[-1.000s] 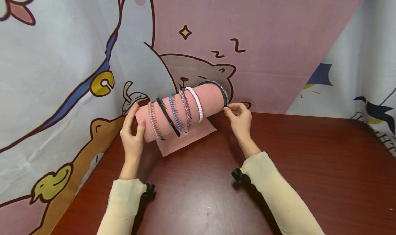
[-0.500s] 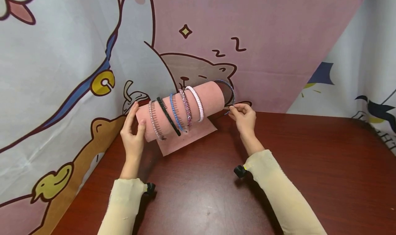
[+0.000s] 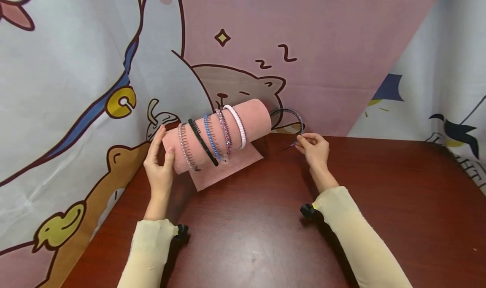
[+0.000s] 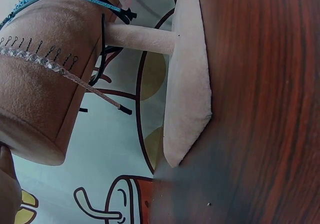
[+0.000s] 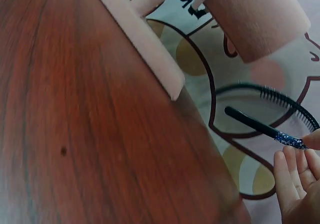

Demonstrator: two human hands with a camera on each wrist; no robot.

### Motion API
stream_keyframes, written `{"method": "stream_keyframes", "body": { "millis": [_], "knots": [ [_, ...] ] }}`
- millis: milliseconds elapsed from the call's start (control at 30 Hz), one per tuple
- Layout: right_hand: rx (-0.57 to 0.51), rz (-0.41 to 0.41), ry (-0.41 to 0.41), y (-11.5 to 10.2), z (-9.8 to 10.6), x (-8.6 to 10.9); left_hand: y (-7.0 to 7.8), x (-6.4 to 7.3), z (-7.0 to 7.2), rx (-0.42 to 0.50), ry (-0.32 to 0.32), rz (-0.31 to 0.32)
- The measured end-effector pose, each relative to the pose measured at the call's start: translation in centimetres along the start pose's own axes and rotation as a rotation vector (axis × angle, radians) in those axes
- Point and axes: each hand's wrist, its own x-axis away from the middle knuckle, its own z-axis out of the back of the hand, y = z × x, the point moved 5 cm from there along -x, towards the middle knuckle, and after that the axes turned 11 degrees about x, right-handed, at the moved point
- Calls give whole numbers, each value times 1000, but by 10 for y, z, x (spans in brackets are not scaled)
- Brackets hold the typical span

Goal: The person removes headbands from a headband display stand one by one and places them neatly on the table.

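Note:
A pink padded headband stand (image 3: 258,117), a thick roll on a post over a flat base, stands near the back of the table. My left hand (image 3: 158,172) holds the roll's left end, thumb in front and fingers behind. My right hand (image 3: 317,151) pinches a dark blue glittery headband (image 3: 301,121) near one tip, with its arc apart from the roll's right end. In the right wrist view this headband (image 5: 250,121) shows comb teeth inside. Around the roll sit several headbands: white (image 3: 240,127), pink glitter (image 3: 225,132), blue (image 3: 212,138), dark (image 3: 203,144) and pale pink (image 3: 185,146).
The stand's pink base (image 3: 228,170) rests on the dark red wooden table (image 3: 243,237). Close behind hangs a printed cloth (image 3: 322,68) with cartoon animals, and it also runs along the left side. Black wrist cameras (image 3: 308,211) are strapped under both sleeves.
The dark blue headband has come off the roll's right end, drawn right and slightly down by my right hand. My left hand stays on the stand.

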Motion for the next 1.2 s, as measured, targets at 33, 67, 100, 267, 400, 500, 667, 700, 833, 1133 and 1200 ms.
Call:
{"method": "stream_keyframes", "body": {
  "millis": [33,67,100,267,400,500,667,700,833,1133,1200],
  "knots": [
    [1,-10,-3,-1,2,1,0,0,0,2,1,1],
    [6,-16,-8,0,4,1,0,0,0,4,2,1],
    [12,-23,-13,1,6,0,0,0,1,4,4,1],
    [80,-36,-25,7,14,-3,0,0,2,4,7,2],
    [103,-46,-24,12,20,-6,0,0,2,-1,5,0],
    [116,-72,-31,15,25,-7,0,0,2,0,3,-1],
    [157,-108,-62,19,31,-7,0,0,2,6,1,2],
    [163,-110,-70,19,32,-7,0,0,2,6,2,2],
    [206,-103,-86,22,34,-7,0,0,2,4,0,2],
    [252,-125,-79,27,40,-12,0,0,0,8,-2,5],
    [245,-137,-87,27,41,-13,-1,0,0,5,-2,4]
  ]
}}
